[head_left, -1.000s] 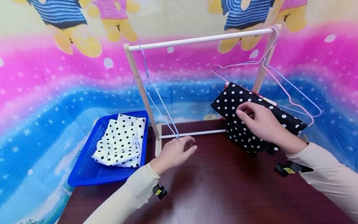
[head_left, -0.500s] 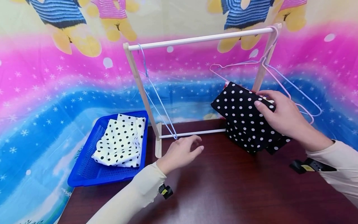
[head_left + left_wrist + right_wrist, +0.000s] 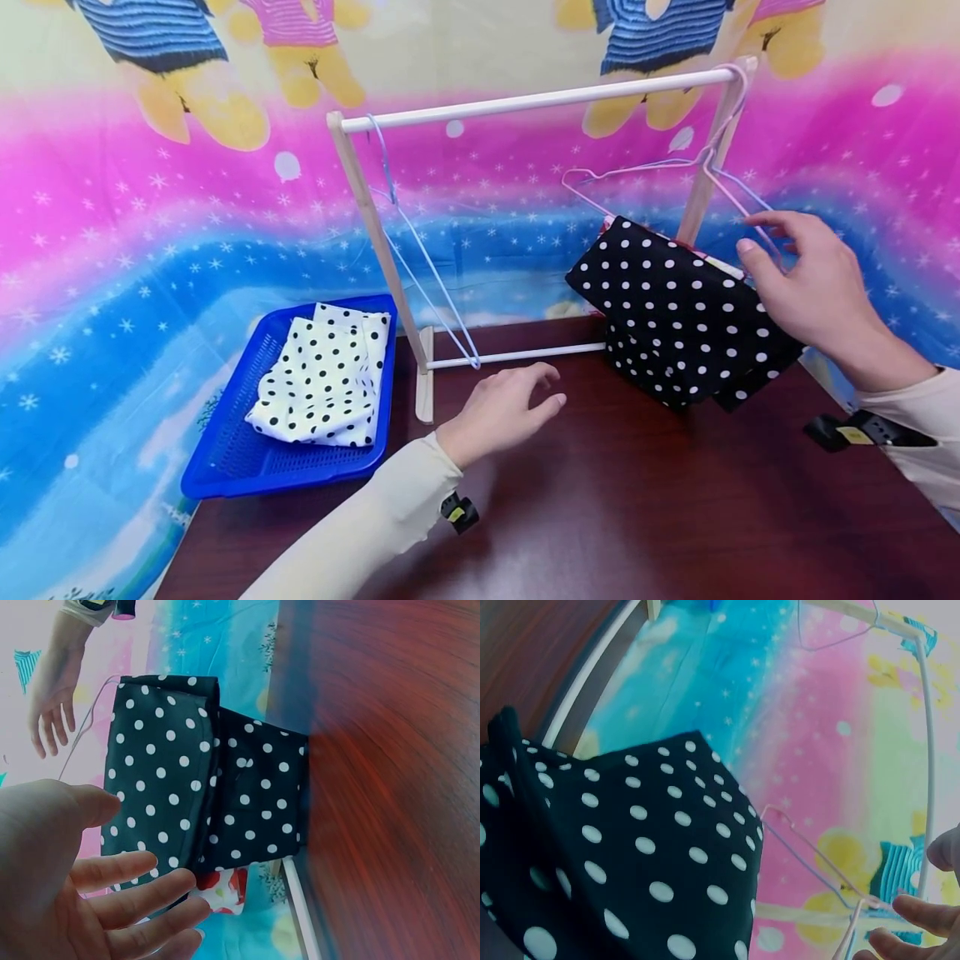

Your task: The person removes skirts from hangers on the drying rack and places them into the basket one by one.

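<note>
left hand: held above the table, palm partly turned toward the cloth; released, with the fingers loosely bent and spread. in the left wrist view it is seen near the dotted black cloth, apart from it.
right hand: raised just beside the right end of the pink hanger; released, with relaxed fingers, as is also shown from the left wrist.
black cloth: covered in white dots, folded, and hung at a tilt from the lower part of the pink hanger, at the rack's right end; most of the hanger's bottom bar is hidden by it.
patterned cloth: red and white, partly covered by the black one.
rack: stood on the table; a blue hanger is hooked near its left end, and another blue one is seen behind the pink.
basket: blue, set left of the rack; dotted white cloth is held inside.
backdrop: printed with bears and snowflakes.
</note>
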### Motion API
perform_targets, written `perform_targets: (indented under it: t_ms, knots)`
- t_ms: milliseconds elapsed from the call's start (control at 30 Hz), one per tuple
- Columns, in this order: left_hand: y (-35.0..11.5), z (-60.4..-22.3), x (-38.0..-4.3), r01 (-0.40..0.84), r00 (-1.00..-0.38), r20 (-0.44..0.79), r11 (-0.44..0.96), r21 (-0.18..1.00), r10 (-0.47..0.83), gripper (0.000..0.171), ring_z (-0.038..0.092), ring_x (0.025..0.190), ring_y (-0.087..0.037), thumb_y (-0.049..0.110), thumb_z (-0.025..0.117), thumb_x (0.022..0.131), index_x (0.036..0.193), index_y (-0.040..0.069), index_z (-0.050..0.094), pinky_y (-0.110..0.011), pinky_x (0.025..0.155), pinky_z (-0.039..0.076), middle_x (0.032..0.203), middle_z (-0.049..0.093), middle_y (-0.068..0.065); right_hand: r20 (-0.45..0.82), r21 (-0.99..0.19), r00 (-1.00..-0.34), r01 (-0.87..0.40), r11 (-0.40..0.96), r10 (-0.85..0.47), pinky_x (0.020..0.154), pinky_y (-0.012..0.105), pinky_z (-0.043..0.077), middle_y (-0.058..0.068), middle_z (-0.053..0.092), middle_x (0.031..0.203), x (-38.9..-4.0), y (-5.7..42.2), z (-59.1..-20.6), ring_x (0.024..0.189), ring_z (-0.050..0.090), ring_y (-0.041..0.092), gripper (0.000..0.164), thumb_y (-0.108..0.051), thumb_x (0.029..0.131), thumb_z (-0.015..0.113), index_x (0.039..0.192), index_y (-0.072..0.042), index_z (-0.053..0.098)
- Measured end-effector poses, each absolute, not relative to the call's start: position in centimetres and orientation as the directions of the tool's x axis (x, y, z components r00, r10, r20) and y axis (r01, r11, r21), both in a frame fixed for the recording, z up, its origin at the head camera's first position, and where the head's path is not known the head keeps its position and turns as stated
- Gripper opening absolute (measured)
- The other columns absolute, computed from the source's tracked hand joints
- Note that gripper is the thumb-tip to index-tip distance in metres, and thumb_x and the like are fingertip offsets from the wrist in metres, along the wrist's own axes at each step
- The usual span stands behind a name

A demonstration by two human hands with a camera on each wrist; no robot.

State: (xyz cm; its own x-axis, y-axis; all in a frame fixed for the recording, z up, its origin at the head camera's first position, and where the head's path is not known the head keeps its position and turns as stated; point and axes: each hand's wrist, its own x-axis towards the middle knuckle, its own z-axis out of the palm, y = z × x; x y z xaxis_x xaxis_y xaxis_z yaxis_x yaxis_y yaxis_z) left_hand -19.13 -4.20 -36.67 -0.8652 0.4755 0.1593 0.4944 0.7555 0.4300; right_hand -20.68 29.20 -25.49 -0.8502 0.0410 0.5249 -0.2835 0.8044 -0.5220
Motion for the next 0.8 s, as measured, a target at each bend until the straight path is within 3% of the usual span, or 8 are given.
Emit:
perform_targets:
  t_ms: [133,233,267,400,567,600,667,800]
  knots:
    - [-3.9,-36.5,-19.1,0.506,-0.857,0.154,0.744,0.437,0.492,0.037,0.07,0.1,-0.012,0.045,0.058,0.1,0.13,0.024,0.064,-0.03,0.082,0.056,0.114,0.074,0.005,0.513,-0.531,-0.856,-0.256,0.808,0.066,0.093,0.029,0.033,0.025,0.05,0.141,-21.3,29.9,-25.5,0.113,0.043,0.01,0.044,-0.031,0.103,0.049,0.141,-0.01,0.056]
    - [-3.7,-36.4,-19.1,0.512,-0.851,0.148,0.738,0.44,0.503,0.038,0.07,0.099,-0.011,0.044,0.058,0.1,0.13,0.022,0.064,-0.03,0.082,0.056,0.114,0.074,0.004,0.493,-0.541,-0.866,-0.235,0.807,0.078,0.096,0.046,0.037,0.027,0.05,0.139,-21.7,30.1,-25.6,0.117,0.046,0.037,0.047,-0.032,0.103,0.048,0.144,-0.009,0.052]
    - [-3.6,-36.4,-19.1,0.515,-0.85,0.147,0.738,0.437,0.506,0.038,0.07,0.099,-0.01,0.044,0.059,0.1,0.13,0.022,0.064,-0.029,0.082,0.057,0.114,0.074,0.004,0.483,-0.545,-0.872,-0.227,0.807,0.08,0.095,0.047,0.038,0.027,0.051,0.138,-21.8,30.2,-25.6,0.115,0.048,0.036,0.048,-0.033,0.104,0.048,0.145,-0.009,0.051]
    - [-3.4,-36.4,-19.1,0.528,-0.842,0.156,0.73,0.434,0.516,0.037,0.07,0.098,-0.01,0.043,0.059,0.1,0.128,0.021,0.066,-0.029,0.082,0.057,0.113,0.075,0.004,0.441,-0.552,-0.894,-0.197,0.81,0.083,0.087,0.024,0.038,0.025,0.052,0.14,-22.2,30.5,-25.8,0.111,0.055,0.019,0.054,-0.038,0.104,0.048,0.15,-0.011,0.044]
    - [-3.0,-36.5,-19.0,0.541,-0.835,0.165,0.727,0.422,0.526,0.034,0.07,0.096,-0.008,0.043,0.059,0.1,0.125,0.022,0.066,-0.027,0.08,0.056,0.111,0.075,0.006,0.392,-0.551,-0.917,-0.168,0.817,0.076,0.078,0.02,0.033,0.027,0.05,0.144,-22.5,30.5,-26.0,0.121,0.056,0.038,0.06,-0.042,0.104,0.045,0.154,-0.01,0.035]
    - [-2.9,-36.6,-19.0,0.544,-0.833,0.166,0.726,0.421,0.528,0.033,0.07,0.095,-0.008,0.043,0.06,0.099,0.125,0.023,0.067,-0.027,0.08,0.056,0.11,0.075,0.006,0.389,-0.551,-0.918,-0.169,0.817,0.073,0.078,0.021,0.033,0.028,0.052,0.142,-22.6,30.5,-26.1,0.119,0.058,0.036,0.06,-0.041,0.104,0.046,0.154,-0.009,0.035]
    - [-2.7,-36.6,-18.9,0.546,-0.831,0.162,0.725,0.42,0.532,0.033,0.07,0.095,-0.009,0.043,0.059,0.1,0.124,0.023,0.067,-0.026,0.079,0.056,0.11,0.075,0.006,0.389,-0.545,-0.919,-0.171,0.82,0.067,0.074,0.019,0.032,0.03,0.055,0.138,-22.7,30.7,-26.2,0.107,0.063,0.01,0.059,-0.042,0.104,0.046,0.152,-0.007,0.037]
    - [-2.2,-36.7,-18.9,0.548,-0.828,0.151,0.724,0.419,0.54,0.033,0.071,0.096,-0.01,0.044,0.059,0.1,0.125,0.023,0.066,-0.026,0.079,0.056,0.11,0.075,0.007,0.395,-0.546,-0.917,-0.188,0.817,0.053,0.063,0.013,0.036,0.03,0.063,0.12,-22.9,31.3,-26.2,0.07,0.042,-0.027,0.056,-0.04,0.104,0.047,0.146,-0.003,0.044]
